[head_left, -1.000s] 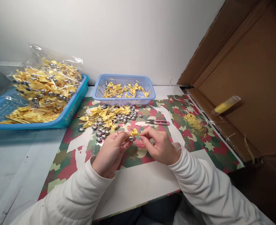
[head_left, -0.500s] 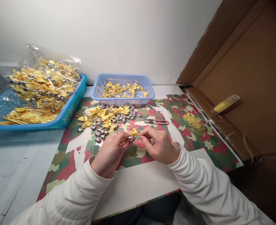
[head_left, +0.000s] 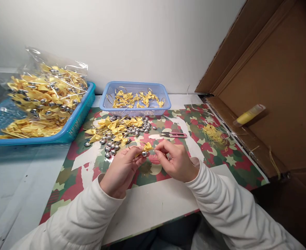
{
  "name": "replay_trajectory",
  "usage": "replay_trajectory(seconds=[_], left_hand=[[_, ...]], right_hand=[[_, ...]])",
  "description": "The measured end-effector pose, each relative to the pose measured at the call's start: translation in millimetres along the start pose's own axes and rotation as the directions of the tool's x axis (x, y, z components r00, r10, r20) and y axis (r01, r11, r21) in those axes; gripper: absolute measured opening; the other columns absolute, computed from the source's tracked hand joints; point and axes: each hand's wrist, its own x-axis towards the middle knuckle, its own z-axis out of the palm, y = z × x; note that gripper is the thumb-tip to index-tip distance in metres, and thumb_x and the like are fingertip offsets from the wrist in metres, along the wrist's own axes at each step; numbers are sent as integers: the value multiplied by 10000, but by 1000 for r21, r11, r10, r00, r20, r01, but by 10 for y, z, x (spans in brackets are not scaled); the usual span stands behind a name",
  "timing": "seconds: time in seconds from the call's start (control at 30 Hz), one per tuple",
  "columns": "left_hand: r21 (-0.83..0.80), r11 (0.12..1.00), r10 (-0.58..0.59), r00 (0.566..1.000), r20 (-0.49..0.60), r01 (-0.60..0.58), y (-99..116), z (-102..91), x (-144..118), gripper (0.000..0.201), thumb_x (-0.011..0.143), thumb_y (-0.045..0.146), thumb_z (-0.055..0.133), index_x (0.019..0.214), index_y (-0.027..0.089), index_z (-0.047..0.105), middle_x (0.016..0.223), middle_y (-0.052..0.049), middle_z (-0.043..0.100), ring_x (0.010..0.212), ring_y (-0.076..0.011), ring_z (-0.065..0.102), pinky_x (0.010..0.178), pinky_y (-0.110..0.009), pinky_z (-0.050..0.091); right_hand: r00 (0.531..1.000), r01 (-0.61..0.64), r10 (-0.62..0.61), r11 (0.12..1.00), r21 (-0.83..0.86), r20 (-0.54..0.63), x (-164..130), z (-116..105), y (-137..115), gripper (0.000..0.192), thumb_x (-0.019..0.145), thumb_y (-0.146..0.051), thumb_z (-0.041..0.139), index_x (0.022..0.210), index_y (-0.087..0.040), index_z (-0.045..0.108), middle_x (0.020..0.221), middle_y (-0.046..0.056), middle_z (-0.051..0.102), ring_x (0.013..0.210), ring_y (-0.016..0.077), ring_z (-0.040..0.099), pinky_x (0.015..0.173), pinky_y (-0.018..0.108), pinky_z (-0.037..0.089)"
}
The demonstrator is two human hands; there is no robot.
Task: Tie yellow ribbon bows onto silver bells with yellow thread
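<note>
Both hands meet over the middle of the camouflage-patterned mat (head_left: 72,180) on the tabletop (head_left: 17,180). The left hand (head_left: 120,170) has its fingers pinched together on a small yellow ribbon bow (head_left: 147,147) with a silver bell (head_left: 144,153) hanging just under it; a thin gold loop of cord arcs up and left from the bow. The right hand (head_left: 177,163) closes thumb and forefinger on the bow's right side, seemingly gripping a fine thread end (too thin to make out for sure).

Just beyond the hands lies a loose heap of bows and bells (head_left: 119,130), with red thread snips (head_left: 174,135) to its right and a tuft of yellow thread scraps (head_left: 214,134) farther right. At the far edge sits a lilac basket (head_left: 166,100) with more bows in it, and far left a blue tray (head_left: 77,123) carries a clear bag of them.

The likely trouble, as I judge it, is grip: the bell is small and smooth, so a slack pinch could let it drop and roll into the heap. A hard tug from the right could also pull the bow crooked or snap the thread.
</note>
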Motion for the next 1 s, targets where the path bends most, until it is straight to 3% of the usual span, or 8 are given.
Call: replay_trajectory(seconds=[0.8,0.9,1.0], left_hand=[[36,999,17,1000,-26,-16,33,48,-35,121,577,238,752,627,143,696,726,-25,647,746,-137,588,636,-198,499],[36,999,26,999,-45,-24,30,53,-26,121,566,239,749,604,148,680,700,-6,622,730,-125,574,619,-184,495],[28,999,35,999,5,-35,11,49,-22,129,586,233,736,546,156,641,632,22,562,681,-105,544,606,-173,494]], right_hand=[[1000,-12,12,1000,10,7,-8,11,-5,110,853,-124,486,769,-194,495,560,-65,449,442,65,396,444,190,319],[1000,-3,3,1000,28,7,-8,17,-8,112,853,-113,481,775,-194,493,568,-62,470,448,64,412,453,186,332],[1000,-8,8,999,40,15,-12,16,-7,108,858,-119,479,782,-194,495,571,-59,479,458,68,428,462,188,344]])
